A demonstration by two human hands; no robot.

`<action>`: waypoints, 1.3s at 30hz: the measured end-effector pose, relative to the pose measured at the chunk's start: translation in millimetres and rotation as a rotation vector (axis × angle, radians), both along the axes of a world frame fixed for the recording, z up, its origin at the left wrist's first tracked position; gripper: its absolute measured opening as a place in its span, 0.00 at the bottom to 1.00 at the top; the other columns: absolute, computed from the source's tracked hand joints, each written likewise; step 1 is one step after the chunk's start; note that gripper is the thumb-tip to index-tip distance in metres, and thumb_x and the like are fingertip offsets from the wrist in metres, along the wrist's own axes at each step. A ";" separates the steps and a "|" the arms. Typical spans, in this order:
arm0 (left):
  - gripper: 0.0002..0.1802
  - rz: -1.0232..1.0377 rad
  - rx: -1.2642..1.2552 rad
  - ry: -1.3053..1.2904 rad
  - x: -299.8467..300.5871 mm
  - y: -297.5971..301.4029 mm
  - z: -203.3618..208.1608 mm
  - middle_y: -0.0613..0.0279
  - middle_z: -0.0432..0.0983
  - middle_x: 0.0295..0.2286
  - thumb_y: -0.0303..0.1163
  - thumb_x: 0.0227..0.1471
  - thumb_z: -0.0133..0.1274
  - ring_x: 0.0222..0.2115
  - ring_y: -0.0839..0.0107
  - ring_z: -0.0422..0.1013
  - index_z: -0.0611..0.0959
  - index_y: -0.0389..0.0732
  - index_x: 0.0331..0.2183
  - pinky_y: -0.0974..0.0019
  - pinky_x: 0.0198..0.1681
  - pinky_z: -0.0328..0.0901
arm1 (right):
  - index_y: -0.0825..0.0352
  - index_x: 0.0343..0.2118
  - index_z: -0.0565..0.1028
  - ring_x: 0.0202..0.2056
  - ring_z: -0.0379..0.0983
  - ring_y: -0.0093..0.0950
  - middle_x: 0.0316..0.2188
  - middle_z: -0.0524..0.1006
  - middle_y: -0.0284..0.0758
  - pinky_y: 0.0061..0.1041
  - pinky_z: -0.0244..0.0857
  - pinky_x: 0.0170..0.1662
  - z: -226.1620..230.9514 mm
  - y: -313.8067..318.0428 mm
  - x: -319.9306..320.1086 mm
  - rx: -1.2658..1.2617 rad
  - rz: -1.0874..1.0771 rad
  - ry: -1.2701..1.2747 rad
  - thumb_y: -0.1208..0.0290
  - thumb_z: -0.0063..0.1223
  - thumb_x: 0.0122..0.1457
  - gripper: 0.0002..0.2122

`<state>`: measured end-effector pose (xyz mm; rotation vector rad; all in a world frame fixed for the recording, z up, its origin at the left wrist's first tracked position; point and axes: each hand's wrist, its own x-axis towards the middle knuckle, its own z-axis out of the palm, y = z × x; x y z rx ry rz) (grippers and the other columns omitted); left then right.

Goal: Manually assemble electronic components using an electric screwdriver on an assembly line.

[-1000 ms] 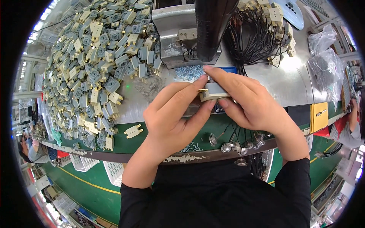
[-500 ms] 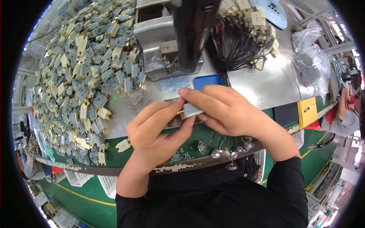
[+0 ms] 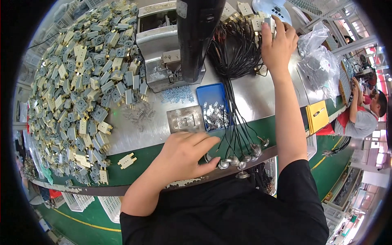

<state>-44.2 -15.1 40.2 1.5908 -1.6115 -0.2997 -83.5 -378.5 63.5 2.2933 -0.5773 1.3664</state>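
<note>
My right hand (image 3: 280,47) reaches to the far right, with thumb and fingers closed on a small grey and cream plastic block (image 3: 267,21). It is at a group of cream socket blocks (image 3: 257,23) attached to a bundle of black cables (image 3: 237,57). Near the front edge of the bench hovers my left hand (image 3: 185,155), its thumb apart from the fingers and nothing visible in it. Just right of its fingertips lie round silver metal pieces (image 3: 234,160) on the cable ends. Beyond it sits a metal fixture plate (image 3: 175,121) with a rectangular recess.
A big heap of grey and cream blocks (image 3: 81,81) with brass prongs covers the left side. A metal machine (image 3: 159,45) with a dark column (image 3: 198,41) stands mid-bench. Blue screws (image 3: 177,94), springs (image 3: 139,113) and a blue tray (image 3: 209,92) lie before it. Another person (image 3: 361,110) sits far right.
My hands have parted; they were together over the fixture plate, holding a block. The right hand has moved far right with a block; the left has drawn back toward the bench edge and opened.
</note>
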 end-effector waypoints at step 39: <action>0.15 -0.027 -0.102 0.324 -14.4 -1.4 -9.2 0.62 0.76 0.26 0.34 0.45 0.70 0.27 0.60 0.75 0.79 0.41 0.24 0.59 0.31 0.71 | 0.73 0.45 0.78 0.22 0.66 0.18 0.19 0.72 0.26 0.21 0.59 0.26 1.7 114.4 -110.7 1.907 0.405 0.439 0.77 0.55 0.66 0.08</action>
